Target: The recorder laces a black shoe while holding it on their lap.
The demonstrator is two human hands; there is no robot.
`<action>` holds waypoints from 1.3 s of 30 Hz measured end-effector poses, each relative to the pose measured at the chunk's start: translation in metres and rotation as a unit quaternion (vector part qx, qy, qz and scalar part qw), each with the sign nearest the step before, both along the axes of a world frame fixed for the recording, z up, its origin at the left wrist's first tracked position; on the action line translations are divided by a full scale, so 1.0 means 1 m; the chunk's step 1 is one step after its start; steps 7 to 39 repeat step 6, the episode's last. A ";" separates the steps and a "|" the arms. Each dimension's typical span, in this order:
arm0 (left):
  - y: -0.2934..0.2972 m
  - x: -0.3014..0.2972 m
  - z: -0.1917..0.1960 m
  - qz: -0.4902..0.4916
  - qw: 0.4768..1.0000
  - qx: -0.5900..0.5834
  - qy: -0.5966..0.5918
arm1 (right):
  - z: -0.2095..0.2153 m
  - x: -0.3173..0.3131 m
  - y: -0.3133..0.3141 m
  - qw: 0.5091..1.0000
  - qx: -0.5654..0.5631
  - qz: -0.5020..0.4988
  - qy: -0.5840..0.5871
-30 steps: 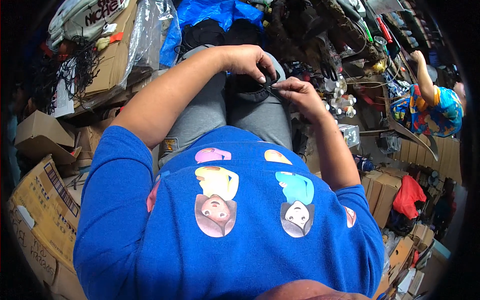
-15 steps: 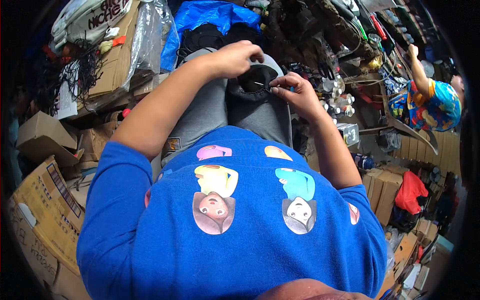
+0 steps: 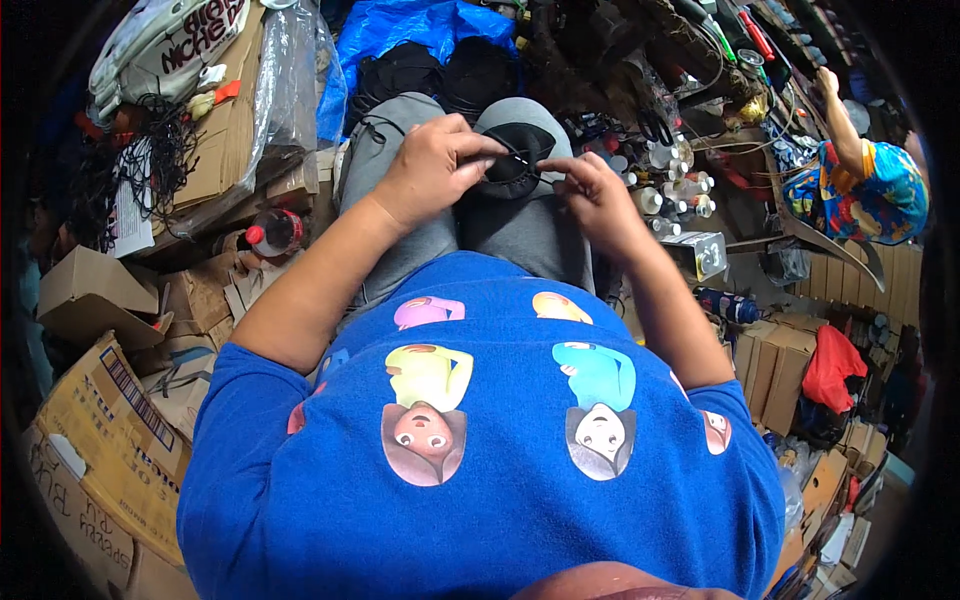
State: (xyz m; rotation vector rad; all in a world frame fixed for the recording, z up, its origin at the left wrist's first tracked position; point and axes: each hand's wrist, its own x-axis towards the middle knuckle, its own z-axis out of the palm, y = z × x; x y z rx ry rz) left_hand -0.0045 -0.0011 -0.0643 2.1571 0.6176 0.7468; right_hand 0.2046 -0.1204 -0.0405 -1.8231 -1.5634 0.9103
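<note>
A round, hollow piece of black fabric (image 3: 513, 185) lies over my right knee, its opening facing up. At its left rim my left hand (image 3: 437, 165) is closed in a pinch, thumb and index finger together. A thin, needle-like piece (image 3: 519, 158) with bright spots runs from those fingertips across the opening. On the other side my right hand (image 3: 592, 190) is closed, its index finger reaching to the right rim and the other fingers curled. What its fingertips hold is too small to make out. A black cord (image 3: 378, 125) loops over my left knee.
More black round pieces (image 3: 480, 75) lie beyond my knees by a blue plastic sheet (image 3: 425, 25). Cardboard boxes (image 3: 95, 290) and a red-capped bottle (image 3: 278, 232) are at left. Small bottles (image 3: 685, 190) crowd the right, where another person in a colourful shirt (image 3: 870, 200) is.
My left hand has come down from above the opening to its left rim. My right hand has shifted slightly, its index finger now straighter. The needle-like piece now lies nearer my left fingertips.
</note>
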 end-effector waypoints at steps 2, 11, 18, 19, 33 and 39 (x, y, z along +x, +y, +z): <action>0.005 0.001 -0.009 -0.018 1.000 -0.005 0.003 | 0.003 0.014 0.009 0.998 -0.033 0.037 0.025; 0.013 0.004 -0.014 -0.044 0.998 0.011 0.049 | 0.011 0.025 0.021 0.990 -0.116 0.057 0.047; 0.013 0.004 -0.014 -0.044 0.998 0.011 0.049 | 0.011 0.025 0.021 0.990 -0.116 0.057 0.047; 0.013 0.004 -0.014 -0.044 0.998 0.011 0.049 | 0.011 0.025 0.021 0.990 -0.116 0.057 0.047; 0.013 0.004 -0.014 -0.044 0.998 0.011 0.049 | 0.011 0.025 0.021 0.990 -0.116 0.057 0.047; 0.013 0.004 -0.014 -0.044 0.998 0.011 0.049 | 0.011 0.025 0.021 0.990 -0.116 0.057 0.047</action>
